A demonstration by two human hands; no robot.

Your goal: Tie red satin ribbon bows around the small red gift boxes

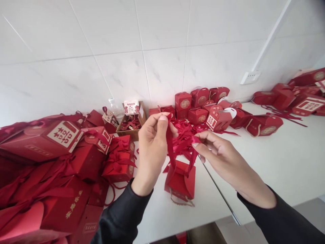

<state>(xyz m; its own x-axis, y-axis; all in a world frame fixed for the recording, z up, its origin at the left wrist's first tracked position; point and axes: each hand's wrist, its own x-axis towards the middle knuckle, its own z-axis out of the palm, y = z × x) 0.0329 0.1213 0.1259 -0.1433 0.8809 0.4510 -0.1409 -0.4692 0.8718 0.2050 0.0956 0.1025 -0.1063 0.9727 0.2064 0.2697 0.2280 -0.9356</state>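
The left hand (153,145) pinches a strip of the red ribbon (170,145) between thumb and bent fingers, and the right hand (215,150) holds another strip of it in the same narrow grip. The ribbon is smooth and a little shiny, and both strips go down to the small red box (180,181), which sits on the white table (198,217) below and between the hands. This box is of folded card, with a curved flap; no writing can be read on it. It stands upright, its beige cord (181,203) toward the person; its long axis I cannot tell surely. Behind it lies a loose heap of red ribbons (181,135). To the left, filled with ribbon bows, are piled red boxes (83,189), with 囍 on white labels and gold characters 安居乐业 on one side. Farther, an open carton (142,118) holds a white card (131,107), near the marbled tile wall (162,71).
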